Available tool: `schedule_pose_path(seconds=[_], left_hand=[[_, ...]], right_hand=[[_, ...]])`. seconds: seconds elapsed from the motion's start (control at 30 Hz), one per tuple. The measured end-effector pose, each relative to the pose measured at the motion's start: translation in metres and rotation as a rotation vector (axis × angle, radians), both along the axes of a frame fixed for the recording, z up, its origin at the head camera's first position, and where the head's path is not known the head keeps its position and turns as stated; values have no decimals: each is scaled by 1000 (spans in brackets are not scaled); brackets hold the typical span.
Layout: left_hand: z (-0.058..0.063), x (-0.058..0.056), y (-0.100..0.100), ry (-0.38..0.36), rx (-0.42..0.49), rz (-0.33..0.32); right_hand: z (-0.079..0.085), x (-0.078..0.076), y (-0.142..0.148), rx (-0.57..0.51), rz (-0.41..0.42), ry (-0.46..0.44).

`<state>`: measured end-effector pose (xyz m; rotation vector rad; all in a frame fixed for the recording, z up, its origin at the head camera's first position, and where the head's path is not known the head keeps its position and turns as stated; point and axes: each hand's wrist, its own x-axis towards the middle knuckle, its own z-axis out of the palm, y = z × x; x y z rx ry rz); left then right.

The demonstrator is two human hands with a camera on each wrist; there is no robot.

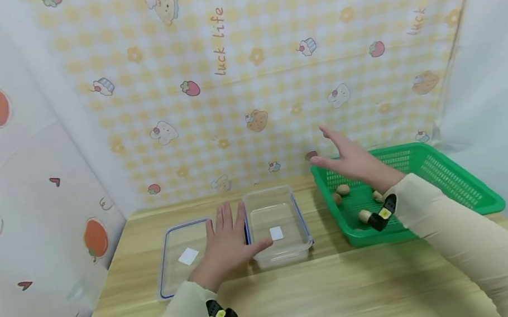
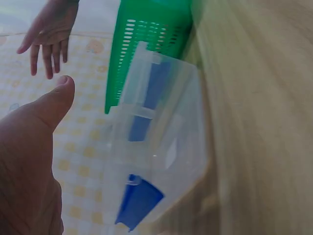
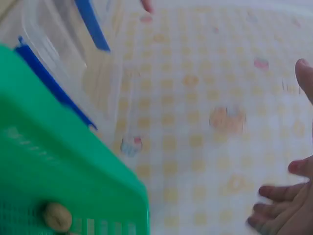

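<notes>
My left hand [image 1: 229, 247] hovers between a clear plastic container [image 1: 283, 255] and its flat, blue-edged lid [image 1: 193, 282], fingers spread and nothing held. In the left wrist view its thumb [image 2: 61, 100] sticks out beside the container's blue clips [image 2: 142, 200]. Over the left side of a green plastic basket [image 1: 357, 239] my right hand [image 1: 352, 161] is raised with fingers extended, holding nothing. Several walnuts [image 1: 343, 189] lie in the basket, partly hidden by the right forearm. The right wrist view shows one walnut [image 3: 58, 217] near the basket wall.
A wooden table [image 1: 301, 309] carries everything. Behind it hangs a yellow checked cloth [image 1: 242, 92], with white sheets at the left [image 1: 51, 137] and right [image 1: 505, 80]. White square labels lie on the lid and in the container. Each wrist wears a small black camera [image 1: 222, 315].
</notes>
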<state>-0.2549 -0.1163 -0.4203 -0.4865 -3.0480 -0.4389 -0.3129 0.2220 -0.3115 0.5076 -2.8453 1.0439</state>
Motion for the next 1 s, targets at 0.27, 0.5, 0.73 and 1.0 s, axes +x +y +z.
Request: schedule_pose_path(seconds=[0.27,0.5,0.73,1.0], left_hand=[[-25,4,6,-37,22,-40],[-38,8,9,-50,48,-47],[-41,7,10,-38,17,-50],[-36,1,10,-47,8,-53]], right_hand=[[-22,-35,36,-199,-39,35],[-56,-61,61,-256,-17,-26],[-91,-71,80,-206,6,-143],[-119,-79,94,-150,45,-205]])
